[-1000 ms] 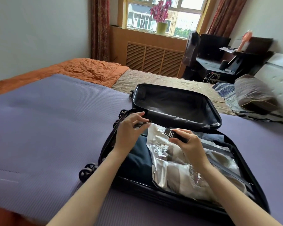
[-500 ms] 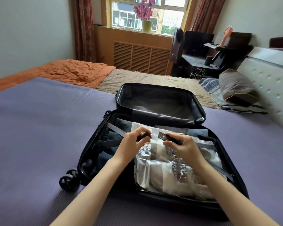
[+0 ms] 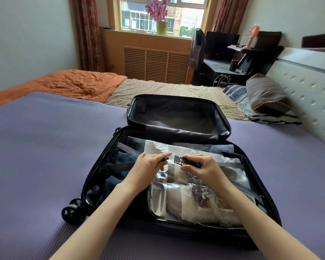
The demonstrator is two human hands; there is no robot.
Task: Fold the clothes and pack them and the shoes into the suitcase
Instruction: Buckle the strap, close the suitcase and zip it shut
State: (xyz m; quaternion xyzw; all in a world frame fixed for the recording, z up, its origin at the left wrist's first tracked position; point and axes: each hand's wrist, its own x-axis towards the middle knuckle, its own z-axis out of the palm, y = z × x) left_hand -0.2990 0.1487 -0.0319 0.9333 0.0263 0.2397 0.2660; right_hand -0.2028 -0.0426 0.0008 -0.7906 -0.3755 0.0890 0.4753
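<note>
**A:** Where is the suitcase, and what does it hold?

**B:** The black suitcase [image 3: 99, 166] lies open on a bed [image 3: 45, 147] with a purple cover. Its near half holds dark folded clothes [image 3: 123, 158] on the left. On the right is a clear plastic bag [image 3: 201, 152] with pale shapes inside, probably the shoes [image 3: 188, 199]. The dark-lined far half [image 3: 176, 113] lies flat behind it.

**A:** What are the hands doing?

**B:** The left hand [image 3: 148, 167] pinches the left buckle half [image 3: 164, 159] between its thumb and curled fingers. The right hand [image 3: 204, 167] pinches the right buckle half [image 3: 177, 159] the same way. The two halves face each other above the bag, just apart and not yet joined. Grey straps [image 3: 231, 164] run from them toward the suitcase walls.

**A:** How should the buckle be closed?

**B:** Probably by bringing the halves together in one straight line rather than at an angle. The straps should lie flat and untwisted across the clothes and the bag. Once the buckle locks, the slack can be pulled until the load sits firm without crushing the bag.
</note>
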